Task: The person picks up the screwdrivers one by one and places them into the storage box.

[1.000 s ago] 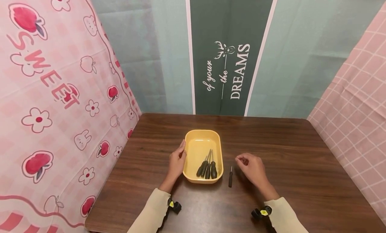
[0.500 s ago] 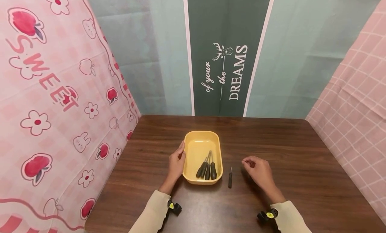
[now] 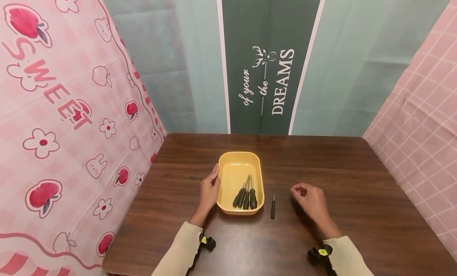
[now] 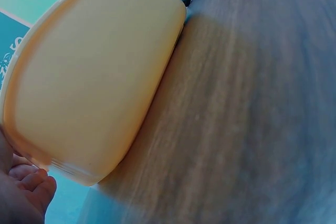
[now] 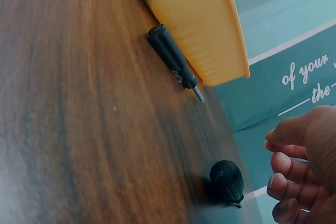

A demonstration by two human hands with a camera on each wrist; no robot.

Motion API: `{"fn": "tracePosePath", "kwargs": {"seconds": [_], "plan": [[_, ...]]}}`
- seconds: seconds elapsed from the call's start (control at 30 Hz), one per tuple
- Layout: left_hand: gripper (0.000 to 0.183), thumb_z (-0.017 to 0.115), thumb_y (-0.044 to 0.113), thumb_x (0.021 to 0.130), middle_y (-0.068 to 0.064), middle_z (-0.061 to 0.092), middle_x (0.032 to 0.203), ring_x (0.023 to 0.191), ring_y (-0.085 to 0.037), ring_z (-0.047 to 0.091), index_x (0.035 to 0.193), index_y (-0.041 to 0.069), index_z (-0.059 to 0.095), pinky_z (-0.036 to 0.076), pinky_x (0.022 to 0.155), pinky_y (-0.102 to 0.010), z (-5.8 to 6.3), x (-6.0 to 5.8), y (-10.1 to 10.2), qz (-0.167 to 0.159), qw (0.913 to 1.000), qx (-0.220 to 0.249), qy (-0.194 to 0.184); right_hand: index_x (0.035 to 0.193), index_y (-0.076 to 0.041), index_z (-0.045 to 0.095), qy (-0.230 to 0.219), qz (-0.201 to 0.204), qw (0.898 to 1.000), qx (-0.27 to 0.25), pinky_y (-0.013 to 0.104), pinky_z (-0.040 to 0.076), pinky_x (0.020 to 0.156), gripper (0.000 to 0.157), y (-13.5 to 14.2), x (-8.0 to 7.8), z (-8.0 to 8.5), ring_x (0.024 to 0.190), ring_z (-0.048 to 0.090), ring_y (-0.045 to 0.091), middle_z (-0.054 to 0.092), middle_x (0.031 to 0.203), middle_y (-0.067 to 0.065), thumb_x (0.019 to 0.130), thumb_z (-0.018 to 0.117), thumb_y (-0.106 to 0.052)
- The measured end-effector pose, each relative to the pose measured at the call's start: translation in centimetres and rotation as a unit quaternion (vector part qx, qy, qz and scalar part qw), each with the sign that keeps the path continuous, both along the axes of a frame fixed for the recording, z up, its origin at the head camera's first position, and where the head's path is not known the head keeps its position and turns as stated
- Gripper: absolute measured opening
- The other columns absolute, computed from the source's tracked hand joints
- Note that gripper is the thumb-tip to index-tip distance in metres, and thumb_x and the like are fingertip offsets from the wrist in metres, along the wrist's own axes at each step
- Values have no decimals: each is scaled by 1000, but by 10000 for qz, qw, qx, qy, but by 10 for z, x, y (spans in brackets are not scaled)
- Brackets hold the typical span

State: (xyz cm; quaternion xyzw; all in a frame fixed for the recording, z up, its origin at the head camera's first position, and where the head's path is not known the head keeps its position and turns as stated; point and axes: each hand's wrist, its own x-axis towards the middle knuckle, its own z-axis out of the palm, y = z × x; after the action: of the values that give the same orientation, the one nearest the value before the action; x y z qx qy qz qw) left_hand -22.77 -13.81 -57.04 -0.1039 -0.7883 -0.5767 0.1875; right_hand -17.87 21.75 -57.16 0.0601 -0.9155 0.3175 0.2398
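My left hand [image 3: 209,188] holds the left wall of a yellow plastic tray [image 3: 240,211], its curled fingers [image 4: 32,182] at the rim in the left wrist view. Several black-handled screwdrivers [image 3: 253,200] lie together in the tray, tips pointing away from me. A small black screwdriver [image 3: 273,208] lies on the table just right of the tray. Further right, my right hand [image 3: 312,200] hovers with loosely curled fingers and nothing in them. Beneath it, the right wrist view shows another black handle [image 5: 227,182] on the table, hidden by the hand in the head view.
The dark wooden table [image 3: 342,161] runs back to a green and grey cloth [image 3: 267,121] with white lettering. Patterned pink cloths hang at the left [image 3: 71,149] and right [image 3: 421,141]. Each wrist carries a small black camera.
My right hand has moved right, away from the small screwdriver beside the tray. The left hand and the tray stay put.
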Motion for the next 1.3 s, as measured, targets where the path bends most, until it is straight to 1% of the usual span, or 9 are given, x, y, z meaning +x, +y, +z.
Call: {"fn": "tracePosePath", "kwargs": {"seconds": [0.3,0.4,0.5,0.63,0.7,0.77,0.93,1.03,1.3], "plan": [[40,56,-10,98,-19,53,145,136,-29,50,138,-8,55,38,112,-42,2,-1,2,-54,9999,121,86,81,-14,75,-554,-250,9981,72,26,39,52,7,6,3,4,59,50,10,59,65,-7,86,80,-15],[40,53,-13,97,-25,51,144,136,-33,48,137,-12,53,36,112,-44,6,-1,3,-7,9999,76,70,82,-13,75,-683,-310,9971,106,25,38,51,7,9,4,5,58,49,10,58,66,-7,86,79,-16],[39,51,-16,96,-30,50,143,136,-38,48,135,-17,51,36,112,-45,14,3,5,3,10000,32,90,83,-12,74,-736,-341,9966,111,25,37,51,7,12,6,6,58,48,10,59,66,-6,87,79,-16],[38,51,-16,96,-32,50,141,134,-42,49,133,-20,51,37,111,-45,34,14,8,-51,9999,42,151,83,-10,74,-790,-405,9960,123,26,37,50,8,15,7,6,58,49,10,60,66,-5,87,78,-16],[38,52,-16,96,-32,51,141,133,-43,49,133,-20,52,38,111,-47,39,18,8,-76,9998,82,167,82,-9,74,-871,-428,9952,113,26,38,50,9,16,8,7,58,49,10,60,66,-4,87,78,-16],[38,52,-16,96,-31,51,141,134,-41,49,134,-19,52,37,111,-47,31,15,7,-61,9998,90,149,81,-9,73,-991,-425,9941,79,27,37,51,9,17,9,7,57,48,12,59,65,-3,87,78,-15],[41,54,-13,96,-21,52,144,136,-31,49,137,-10,54,37,112,-42,5,1,3,-28,9998,173,71,79,-8,72,-1145,-350,9928,39,26,37,52,10,19,8,6,56,48,13,59,63,-3,86,79,-11],[41,55,-12,97,-16,54,145,136,-26,50,138,-7,55,38,113,-40,5,1,2,-27,9997,226,63,78,-9,72,-1201,-339,9922,35,26,38,51,10,19,8,7,56,48,12,58,63,-4,85,80,-11],[41,55,-11,97,-14,54,145,136,-25,50,137,-8,55,38,112,-38,7,0,3,18,9999,131,2,79,-10,72,-1484,-367,9882,31,29,38,50,13,18,11,10,56,48,12,57,62,-4,86,80,-17]]}}
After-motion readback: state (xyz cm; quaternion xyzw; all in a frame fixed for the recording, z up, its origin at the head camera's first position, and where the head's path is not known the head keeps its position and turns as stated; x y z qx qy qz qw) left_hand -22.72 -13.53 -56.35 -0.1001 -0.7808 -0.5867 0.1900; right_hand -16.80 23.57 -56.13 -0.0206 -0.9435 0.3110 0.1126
